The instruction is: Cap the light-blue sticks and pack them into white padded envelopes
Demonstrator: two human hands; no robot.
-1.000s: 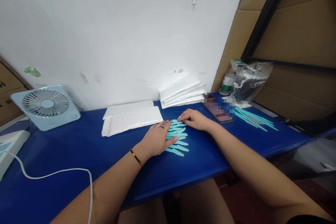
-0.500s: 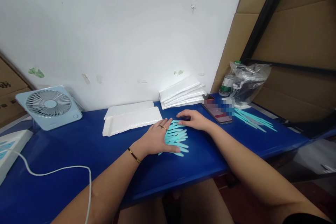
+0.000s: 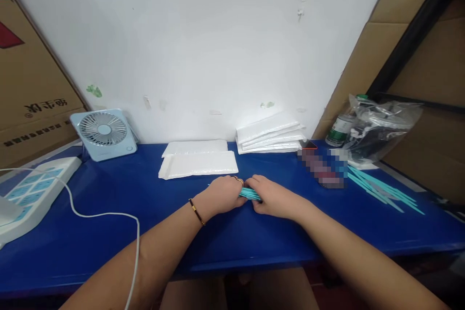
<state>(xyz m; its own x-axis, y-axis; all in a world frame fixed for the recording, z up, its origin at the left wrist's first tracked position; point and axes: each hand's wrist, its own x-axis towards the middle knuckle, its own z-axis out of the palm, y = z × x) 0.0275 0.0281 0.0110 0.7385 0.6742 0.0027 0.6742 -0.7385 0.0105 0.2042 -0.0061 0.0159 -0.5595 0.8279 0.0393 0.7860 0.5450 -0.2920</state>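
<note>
Between my two hands is a bundle of thin turquoise sticks [image 3: 250, 193], gathered close together just above or on the blue table [image 3: 247, 240]; which of these I cannot tell. My left hand [image 3: 224, 193] is closed around the bundle's left part and hides most of it. Around the right end, the fingers of my right hand [image 3: 271, 196] are wrapped, thumb below. Only a short stretch of the sticks shows in the gap. Behind my left hand lie two flat white padded envelopes [image 3: 198, 163], one overlapping the other.
A stack of white padded envelopes [image 3: 271, 133] leans at the wall. To the right are a partly blurred phone [image 3: 321, 167], more turquoise sticks [image 3: 385, 189], a bottle [image 3: 339, 130] and a clear plastic bag [image 3: 381, 128]. Leftward stand a fan [image 3: 104, 133] and a power strip [image 3: 39, 191] with a white cable [image 3: 105, 214].
The sticks lay spread under my open left hand and are now gathered into a tight bundle. My right hand has closed on their right end. The view has turned left.
</note>
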